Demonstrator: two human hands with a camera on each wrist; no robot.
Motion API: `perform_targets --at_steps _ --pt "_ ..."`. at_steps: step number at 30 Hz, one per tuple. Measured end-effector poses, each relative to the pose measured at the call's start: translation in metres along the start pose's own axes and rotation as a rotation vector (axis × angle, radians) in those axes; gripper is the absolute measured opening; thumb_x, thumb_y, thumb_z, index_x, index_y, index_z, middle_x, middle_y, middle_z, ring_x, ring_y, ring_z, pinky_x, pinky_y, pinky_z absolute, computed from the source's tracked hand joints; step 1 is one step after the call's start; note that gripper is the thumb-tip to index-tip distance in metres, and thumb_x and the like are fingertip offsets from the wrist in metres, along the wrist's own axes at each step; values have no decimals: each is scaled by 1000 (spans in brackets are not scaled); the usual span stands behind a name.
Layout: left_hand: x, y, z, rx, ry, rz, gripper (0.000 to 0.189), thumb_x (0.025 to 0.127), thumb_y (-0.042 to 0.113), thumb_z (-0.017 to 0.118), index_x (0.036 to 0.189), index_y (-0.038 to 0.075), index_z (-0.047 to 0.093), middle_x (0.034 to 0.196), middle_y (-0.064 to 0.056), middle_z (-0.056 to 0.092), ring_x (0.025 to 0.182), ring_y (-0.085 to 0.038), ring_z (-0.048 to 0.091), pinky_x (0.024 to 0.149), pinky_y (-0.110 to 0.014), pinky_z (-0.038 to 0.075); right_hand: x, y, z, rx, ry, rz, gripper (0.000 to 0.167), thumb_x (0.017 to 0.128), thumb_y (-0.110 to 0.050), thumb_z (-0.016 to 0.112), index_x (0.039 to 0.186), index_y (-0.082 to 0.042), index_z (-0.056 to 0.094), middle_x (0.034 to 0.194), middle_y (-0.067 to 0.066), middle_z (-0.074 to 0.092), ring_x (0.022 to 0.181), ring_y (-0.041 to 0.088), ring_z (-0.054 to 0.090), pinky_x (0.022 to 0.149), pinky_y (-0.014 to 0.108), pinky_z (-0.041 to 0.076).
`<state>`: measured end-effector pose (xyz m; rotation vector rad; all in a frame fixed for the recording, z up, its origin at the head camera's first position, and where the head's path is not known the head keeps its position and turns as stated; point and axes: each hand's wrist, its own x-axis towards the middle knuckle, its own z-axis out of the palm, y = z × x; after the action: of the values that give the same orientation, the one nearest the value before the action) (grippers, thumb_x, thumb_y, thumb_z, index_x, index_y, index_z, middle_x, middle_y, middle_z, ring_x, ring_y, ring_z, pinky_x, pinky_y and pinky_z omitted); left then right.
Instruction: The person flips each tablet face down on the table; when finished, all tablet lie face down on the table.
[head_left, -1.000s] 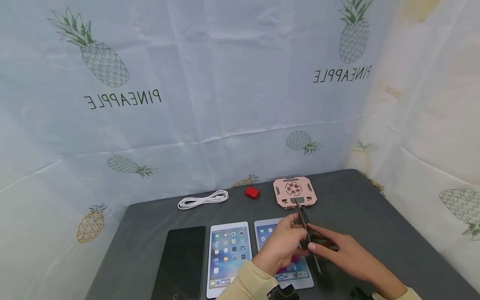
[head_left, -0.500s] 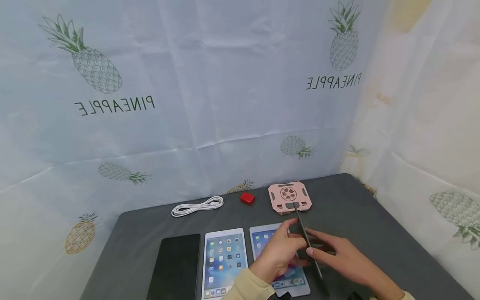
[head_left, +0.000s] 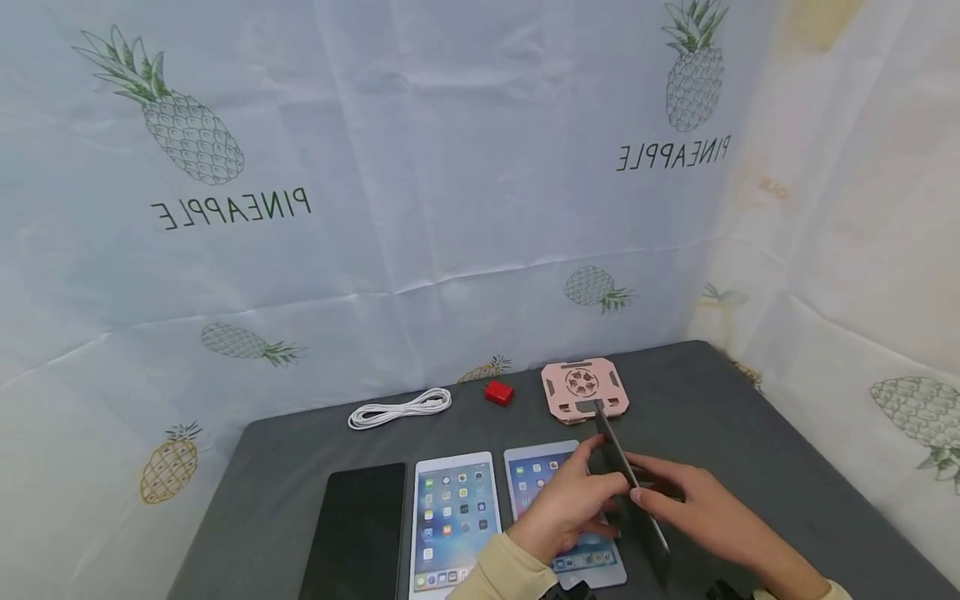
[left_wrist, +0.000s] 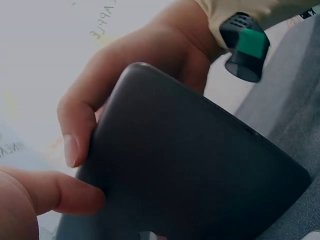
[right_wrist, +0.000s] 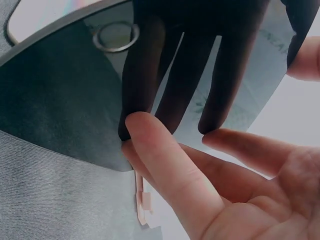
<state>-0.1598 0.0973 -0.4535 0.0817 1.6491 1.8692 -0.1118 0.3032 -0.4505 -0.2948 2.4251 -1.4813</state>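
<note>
A dark tablet (left_wrist: 185, 145) stands on edge between my two hands, raised over the right side of the table. My left hand (head_left: 566, 504) grips it from the left, fingertips at its far edge and thumb against the plain dark back. From the other side my right hand (head_left: 701, 504) holds it, thumb at its edge and fingers on the screen side. In the right wrist view the glossy screen (right_wrist: 55, 90) mirrors the fingers, and a ringed home button shows. Below lies a white tablet (head_left: 588, 567) with its screen lit, partly hidden by my left hand.
Another lit white tablet (head_left: 456, 525) and a black tablet (head_left: 356, 525) lie in a row to the left. Behind are a coiled white cable (head_left: 400, 409), a red charger plug (head_left: 498, 392) and a pink stand (head_left: 585, 387). Pineapple-print cloth (head_left: 450, 183) hangs behind the grey table (head_left: 750, 442).
The held tablet has tilted a little, showing more of its back, and its near end has swung slightly right. Both hands keep their hold. The head view has shifted slightly.
</note>
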Motion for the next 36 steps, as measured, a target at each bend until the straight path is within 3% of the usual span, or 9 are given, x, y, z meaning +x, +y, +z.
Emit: perform_targets --at_steps 4,7,11,15,23,31,33,36 --pt "2 -3 2 12 -15 -1 84 85 11 73 162 22 44 150 -29 49 122 -52 68 94 -83 50 -2 0 -5 0 14 3 62 114 -27 53 163 9 38 158 38 49 124 39 71 81 29 64" --pt "2 -5 4 26 -23 9 85 86 11 72 165 23 43 155 -28 46 124 -53 65 98 -84 48 -4 0 -8 3 31 11 61 114 -26 54 162 9 39 156 37 53 118 22 75 81 28 64" --pt "2 -7 6 74 -28 21 86 88 12 73 167 25 41 154 -24 50 127 -44 63 101 -83 47 -5 0 -12 12 44 8 60 113 -25 55 160 10 42 153 36 55 111 -1 71 81 28 64" --pt "2 -10 6 127 -40 31 88 89 13 77 168 25 39 143 -19 62 121 -30 67 107 -77 49 -8 4 -16 34 34 -1 58 112 -20 54 158 13 43 153 38 54 110 -10 68 83 28 63" --pt "3 -14 5 178 -48 70 85 90 15 79 166 26 44 142 -14 64 117 -25 67 114 -61 52 -10 16 -25 108 -3 -8 59 113 -16 49 159 17 35 153 43 50 110 -5 70 83 29 63" --pt "-1 -13 10 214 -18 82 76 87 12 77 159 23 55 135 -13 68 118 -27 65 115 -62 51 -14 25 -33 223 -44 -20 62 115 -15 45 161 21 24 159 45 41 115 3 73 87 34 65" --pt "-2 -13 11 224 2 85 73 86 12 76 157 21 58 137 -13 67 119 -29 65 115 -64 50 -15 27 -34 237 -50 -32 62 115 -14 45 161 21 23 160 41 43 117 3 73 89 33 65" --pt "-4 -12 11 231 30 88 70 86 13 76 154 20 60 141 -14 66 120 -31 64 114 -67 49 -15 28 -36 269 -66 -56 62 115 -13 44 161 21 21 161 25 54 119 5 74 91 33 65"
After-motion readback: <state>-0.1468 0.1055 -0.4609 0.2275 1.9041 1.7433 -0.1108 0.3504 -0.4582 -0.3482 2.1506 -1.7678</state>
